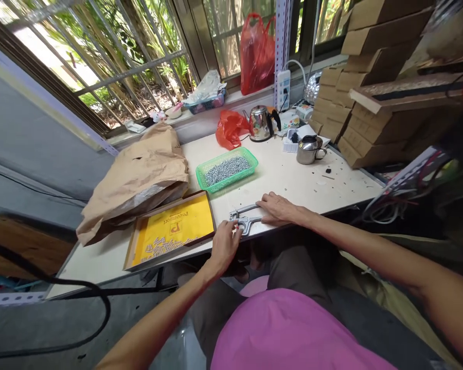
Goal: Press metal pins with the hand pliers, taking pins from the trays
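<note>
1. The metal hand tool (249,221) is laid on the near edge of the white table (285,174), between the two hands.
2. Its handle ends are covered by the right hand (280,209), palm down, with the fingers curled around them.
3. The tool's head is touched by the bent fingers of the left hand (226,242); whether a small part is pinched there cannot be told.
4. Just left of the left hand, a shallow box (212,213) is set, lined in yellow, with small metal pieces (160,247) scattered along its near side.
5. Beyond the tool, a green basket (231,185) is heaped with small metal pieces.
6. Farther back, a kettle (260,124) is placed beside a crumpled red bag (229,128).
</note>
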### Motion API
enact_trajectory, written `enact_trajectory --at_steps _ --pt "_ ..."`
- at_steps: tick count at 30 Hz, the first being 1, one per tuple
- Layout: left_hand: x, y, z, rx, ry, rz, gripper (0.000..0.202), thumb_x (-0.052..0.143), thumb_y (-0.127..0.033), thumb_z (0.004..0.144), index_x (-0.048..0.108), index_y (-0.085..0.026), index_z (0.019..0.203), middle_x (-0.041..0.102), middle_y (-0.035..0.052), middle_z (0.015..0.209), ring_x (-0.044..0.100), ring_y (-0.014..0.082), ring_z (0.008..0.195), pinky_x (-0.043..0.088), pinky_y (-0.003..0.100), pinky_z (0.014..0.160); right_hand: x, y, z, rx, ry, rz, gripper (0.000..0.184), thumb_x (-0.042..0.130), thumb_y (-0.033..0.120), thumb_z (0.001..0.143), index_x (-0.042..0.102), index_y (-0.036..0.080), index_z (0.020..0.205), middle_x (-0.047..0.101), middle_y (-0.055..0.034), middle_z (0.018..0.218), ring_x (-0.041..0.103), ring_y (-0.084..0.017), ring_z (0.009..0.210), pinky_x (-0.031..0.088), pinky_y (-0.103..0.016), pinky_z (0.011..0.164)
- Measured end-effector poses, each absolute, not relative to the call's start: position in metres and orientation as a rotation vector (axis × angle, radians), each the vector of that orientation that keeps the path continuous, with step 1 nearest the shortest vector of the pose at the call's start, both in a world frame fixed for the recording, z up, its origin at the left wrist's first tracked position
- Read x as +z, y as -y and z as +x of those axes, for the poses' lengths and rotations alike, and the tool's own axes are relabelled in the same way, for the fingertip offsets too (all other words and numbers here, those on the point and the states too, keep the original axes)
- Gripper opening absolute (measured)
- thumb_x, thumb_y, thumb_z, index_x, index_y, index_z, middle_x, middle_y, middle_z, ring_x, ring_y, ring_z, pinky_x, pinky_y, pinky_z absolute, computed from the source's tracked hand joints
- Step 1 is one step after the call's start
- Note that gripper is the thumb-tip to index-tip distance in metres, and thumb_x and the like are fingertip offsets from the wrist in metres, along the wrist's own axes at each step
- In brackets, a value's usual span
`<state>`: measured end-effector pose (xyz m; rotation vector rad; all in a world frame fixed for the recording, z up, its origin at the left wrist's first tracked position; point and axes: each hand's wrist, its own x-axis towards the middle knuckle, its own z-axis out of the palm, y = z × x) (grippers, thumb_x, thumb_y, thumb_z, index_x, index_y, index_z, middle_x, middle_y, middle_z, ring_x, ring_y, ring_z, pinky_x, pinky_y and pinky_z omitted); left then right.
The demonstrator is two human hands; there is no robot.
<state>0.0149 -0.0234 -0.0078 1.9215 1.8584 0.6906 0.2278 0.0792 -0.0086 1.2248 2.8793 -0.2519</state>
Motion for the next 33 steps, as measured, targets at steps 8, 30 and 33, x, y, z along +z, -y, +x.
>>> enact_trajectory --at_steps 8,30,33 --pt "-0.013 -0.046 0.046 0.143 -1.547 2.482 0.05 0.065 -0.027 0.08 0.051 -0.013 0.126 0.057 0.0152 0.127 0.048 0.0298 0.118 0.039 0.039 0.1 -0.007 -0.076 0.226 -0.301 -2.857 1.221 0.049 0.062 0.041 0.084 0.055 0.013 0.124 0.055 -0.0159 0.116 0.052 -0.028 0.108 0.044 -0.037 0.088" --pt "-0.013 -0.068 0.057 0.057 -1.584 2.448 0.012 0.06 -0.028 0.086 0.065 -0.018 0.088 0.064 0.0074 0.094 0.054 0.0238 0.098 0.045 0.032 0.077 -0.005 -0.092 0.224 -0.349 -2.757 1.263 0.014 0.057 0.025 0.089 0.066 0.016 0.093 0.064 -0.0086 0.096 0.058 -0.02 0.092 0.039 -0.027 0.074" --pt "-0.009 -0.065 0.058 0.021 -1.614 2.441 0.015 0.059 -0.03 0.087 0.065 -0.017 0.091 0.064 0.0085 0.097 0.053 0.0244 0.1 0.046 0.034 0.081 -0.009 -0.091 0.227 -0.334 -2.834 1.245 0.013 0.058 0.024 0.089 0.067 0.015 0.095 0.063 -0.0087 0.095 0.057 -0.02 0.093 0.04 -0.027 0.078"
